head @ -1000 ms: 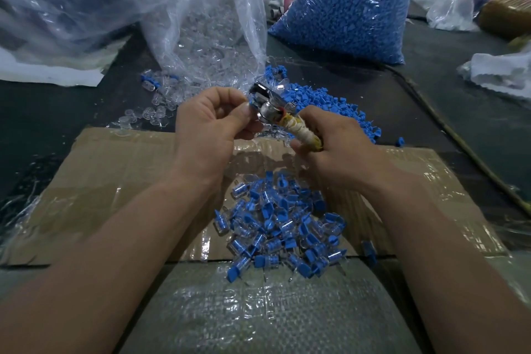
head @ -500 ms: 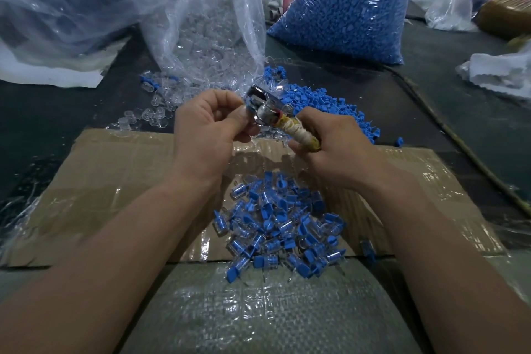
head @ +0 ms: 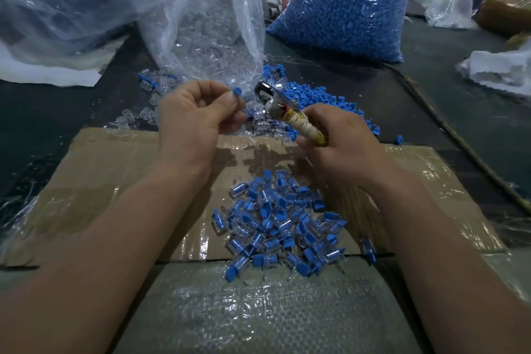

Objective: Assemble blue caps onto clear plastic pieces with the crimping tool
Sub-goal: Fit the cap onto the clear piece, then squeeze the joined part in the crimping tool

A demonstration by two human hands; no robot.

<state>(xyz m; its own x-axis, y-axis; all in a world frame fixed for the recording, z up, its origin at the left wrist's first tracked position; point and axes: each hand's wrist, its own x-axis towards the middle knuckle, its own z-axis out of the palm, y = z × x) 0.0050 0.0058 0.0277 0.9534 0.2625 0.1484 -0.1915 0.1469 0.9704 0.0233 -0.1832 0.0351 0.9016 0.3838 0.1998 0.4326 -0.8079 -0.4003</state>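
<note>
The left hand (head: 192,118) pinched a blue cap (head: 237,92) between thumb and forefinger; a clear piece perhaps hung under it, too blurred to tell. The right hand (head: 344,149) curled round the crimping tool (head: 283,110) by its wrapped handle, its metal head just right of the cap, not touching. Assembled pieces (head: 275,221) lay heaped on the cardboard (head: 115,181) between the forearms.
</note>
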